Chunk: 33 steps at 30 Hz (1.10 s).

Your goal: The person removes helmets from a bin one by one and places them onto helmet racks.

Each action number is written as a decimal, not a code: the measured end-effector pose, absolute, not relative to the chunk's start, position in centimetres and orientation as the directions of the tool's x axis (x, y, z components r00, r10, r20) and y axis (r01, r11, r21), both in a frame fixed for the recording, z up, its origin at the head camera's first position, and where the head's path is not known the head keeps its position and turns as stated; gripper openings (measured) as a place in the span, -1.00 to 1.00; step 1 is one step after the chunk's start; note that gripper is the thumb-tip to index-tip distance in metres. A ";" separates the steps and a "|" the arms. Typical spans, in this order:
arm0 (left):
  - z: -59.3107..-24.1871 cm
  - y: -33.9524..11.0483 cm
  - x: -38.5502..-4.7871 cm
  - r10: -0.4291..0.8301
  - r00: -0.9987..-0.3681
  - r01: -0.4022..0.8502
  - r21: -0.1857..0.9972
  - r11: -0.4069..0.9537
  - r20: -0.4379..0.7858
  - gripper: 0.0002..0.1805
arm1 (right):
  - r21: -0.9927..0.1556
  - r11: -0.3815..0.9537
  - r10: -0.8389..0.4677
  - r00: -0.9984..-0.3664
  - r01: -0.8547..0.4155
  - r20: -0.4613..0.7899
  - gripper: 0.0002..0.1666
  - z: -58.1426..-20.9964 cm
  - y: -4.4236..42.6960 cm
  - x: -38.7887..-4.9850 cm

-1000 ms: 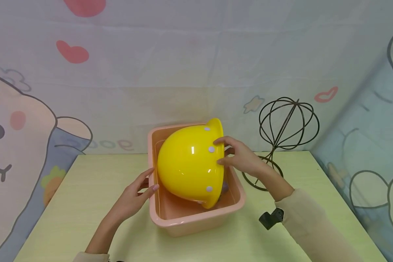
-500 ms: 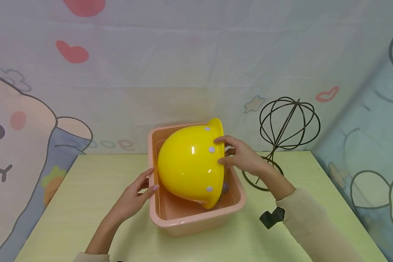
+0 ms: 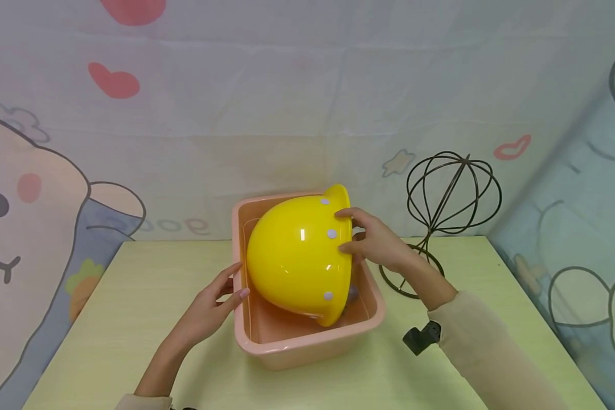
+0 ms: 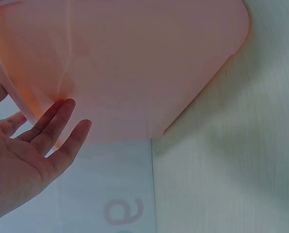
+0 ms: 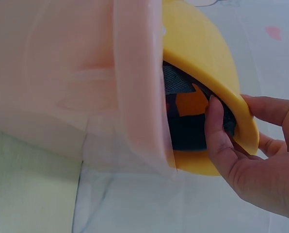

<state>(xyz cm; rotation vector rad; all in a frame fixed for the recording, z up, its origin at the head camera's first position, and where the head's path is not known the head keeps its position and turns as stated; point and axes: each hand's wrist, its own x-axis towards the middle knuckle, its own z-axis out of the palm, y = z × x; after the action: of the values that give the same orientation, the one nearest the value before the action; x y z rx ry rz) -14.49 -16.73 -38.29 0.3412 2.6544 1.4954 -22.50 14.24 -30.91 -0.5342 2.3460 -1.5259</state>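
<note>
A shiny yellow hard hat (image 3: 292, 256) with pale round studs lies on its side in a pink plastic basin (image 3: 307, 344), its opening facing right. My right hand (image 3: 376, 239) pinches the brim at the right. In the right wrist view, the hat's dark inner lining with an orange patch shows behind the basin wall, and digits of the right hand (image 5: 265, 167) lie on both sides of the brim. My left hand (image 3: 207, 310) holds the basin's left rim. The left wrist view shows several fingers (image 4: 57, 126) against the basin's outer wall.
A dark wire frame (image 3: 443, 196) shaped like a whisk, on a ring base, stands on the table (image 3: 148, 296) right of the basin, behind my right forearm. Inside the basin, a small greyish object (image 3: 352, 294) is partly hidden under the hat. A printed cloth hangs behind.
My right hand has shifted very slightly up along the hat's brim. The hat, the basin and my left hand look the same.
</note>
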 end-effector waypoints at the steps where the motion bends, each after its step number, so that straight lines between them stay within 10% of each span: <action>1: -38.3 -16.7 -14.5 0.230 -0.972 0.155 0.853 0.498 0.043 -0.35 | -0.919 0.366 -0.459 -0.887 -0.144 -0.044 -0.33 -30.9 14.3 -22.5; 33: -38.2 -16.7 -14.4 0.243 -0.969 0.165 0.863 0.478 0.051 -0.38 | -0.938 0.344 -0.409 -0.906 -0.046 -0.106 -0.29 -31.1 15.0 -20.8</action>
<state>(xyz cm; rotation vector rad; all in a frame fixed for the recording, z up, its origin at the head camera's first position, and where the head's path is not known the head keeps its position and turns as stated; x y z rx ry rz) -14.35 -16.72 -38.25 0.3646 2.6325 1.5230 -20.80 14.98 -31.10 -0.4038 2.2896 -1.5827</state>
